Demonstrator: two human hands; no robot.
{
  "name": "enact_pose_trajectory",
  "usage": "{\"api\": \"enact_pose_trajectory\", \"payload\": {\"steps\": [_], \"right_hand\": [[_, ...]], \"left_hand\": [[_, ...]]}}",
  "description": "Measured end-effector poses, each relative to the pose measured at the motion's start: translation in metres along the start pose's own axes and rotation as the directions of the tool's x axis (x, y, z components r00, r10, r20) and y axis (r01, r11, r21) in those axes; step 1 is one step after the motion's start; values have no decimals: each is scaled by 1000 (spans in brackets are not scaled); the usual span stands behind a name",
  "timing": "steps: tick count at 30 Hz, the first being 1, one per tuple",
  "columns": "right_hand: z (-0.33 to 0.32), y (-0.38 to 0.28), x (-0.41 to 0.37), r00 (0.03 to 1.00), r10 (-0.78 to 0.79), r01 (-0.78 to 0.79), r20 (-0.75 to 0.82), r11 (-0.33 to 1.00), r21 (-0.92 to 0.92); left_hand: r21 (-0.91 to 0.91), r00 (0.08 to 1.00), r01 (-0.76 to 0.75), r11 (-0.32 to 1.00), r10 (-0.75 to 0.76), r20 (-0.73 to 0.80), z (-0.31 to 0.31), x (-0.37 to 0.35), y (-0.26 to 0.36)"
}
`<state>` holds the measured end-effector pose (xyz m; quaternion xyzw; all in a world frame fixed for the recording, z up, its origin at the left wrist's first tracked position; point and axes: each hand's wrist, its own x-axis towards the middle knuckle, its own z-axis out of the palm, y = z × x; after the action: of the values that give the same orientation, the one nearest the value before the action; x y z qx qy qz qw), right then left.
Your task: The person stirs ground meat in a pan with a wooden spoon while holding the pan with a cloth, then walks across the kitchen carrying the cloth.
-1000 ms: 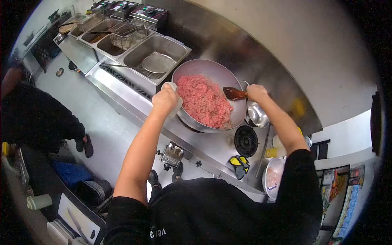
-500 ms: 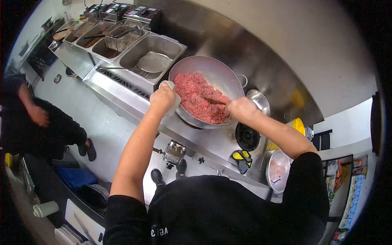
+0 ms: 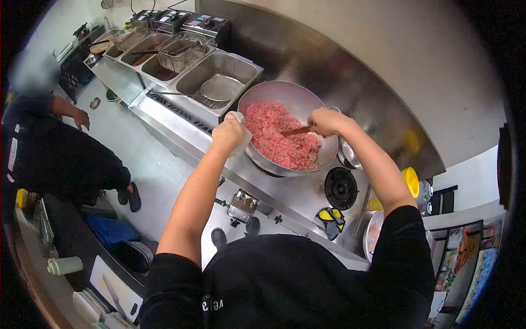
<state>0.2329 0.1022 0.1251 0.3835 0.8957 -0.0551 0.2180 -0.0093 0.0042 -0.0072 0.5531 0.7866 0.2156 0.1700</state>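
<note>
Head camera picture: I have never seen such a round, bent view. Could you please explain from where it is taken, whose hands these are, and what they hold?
There is no machine here. A person wears one camera on the head, looking down; its wide lens bends the edges. Both bare arms belong to that person. The left hand grips a white cloth at the rim of a large metal wok on a steel cooker. The right hand holds a wooden spatula pushed into pink minced meat. Left of the wok are steel fryer basins; right of it, a bare burner. Another person stands at the far left.
</note>
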Motion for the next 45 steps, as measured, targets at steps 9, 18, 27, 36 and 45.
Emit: {"api": "enact_pose_trajectory", "payload": {"steps": [9,18,27,36,45], "right_hand": [[96,-46,119,658,548,603,-517,29,797],[-18,-15,83,653,253,751,-714,-98,653],[96,10,119,721,226,645,-655,126,754],[94,0,-32,655,314,734,-687,-49,678],[164,-18,13,768,321,597,-555,-43,801]], "left_hand": [[24,997,36,999,-34,-62,4,-1,1],[52,993,95,994,-91,-70,7,0,5],[57,981,81,995,-70,-179,1,-10,11],[-51,983,93,994,-100,-153,8,-8,2],[-101,981,86,991,-102,-164,8,-15,-1]]}}
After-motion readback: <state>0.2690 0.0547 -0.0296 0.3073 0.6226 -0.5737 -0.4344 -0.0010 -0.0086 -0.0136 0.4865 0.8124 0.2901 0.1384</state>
